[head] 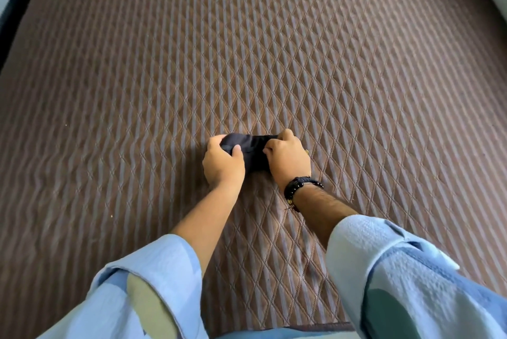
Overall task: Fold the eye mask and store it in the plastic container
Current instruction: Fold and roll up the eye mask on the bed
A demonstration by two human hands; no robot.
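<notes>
Nearest me, my light blue sleeves (pixel 397 270) are rolled back off both forearms, and a black beaded bracelet (pixel 297 188) circles my right wrist. Just beyond, my left hand (pixel 223 162) and right hand (pixel 288 159) sit close together, each with fingers curled shut on one end of the black eye mask (pixel 251 151). The mask lies bunched between them, low against the brown quilted mattress (pixel 274 50), in the middle of the scene. Farther off, the diamond-stitched surface stretches away to pale edges.
</notes>
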